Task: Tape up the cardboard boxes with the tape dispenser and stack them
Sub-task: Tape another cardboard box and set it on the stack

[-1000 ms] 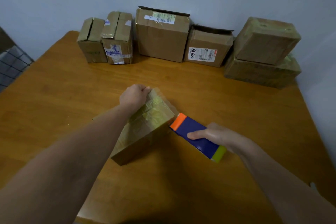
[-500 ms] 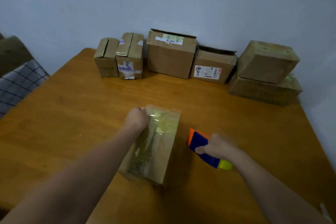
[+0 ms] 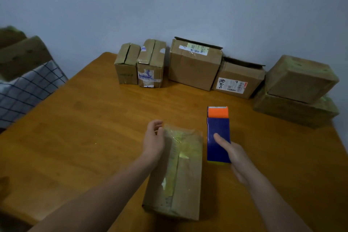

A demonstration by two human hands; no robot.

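A plain, pale blue-grey wall fills the upper half of the view. A wooden table with a smooth orange-brown top stands close against it, its far left corner rounded. Left of the table lies a white cloth with dark checks. The light is dim and even.

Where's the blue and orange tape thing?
In the head view, the tape dispenser lies on the table, just right of the taped box, beside the right hand.
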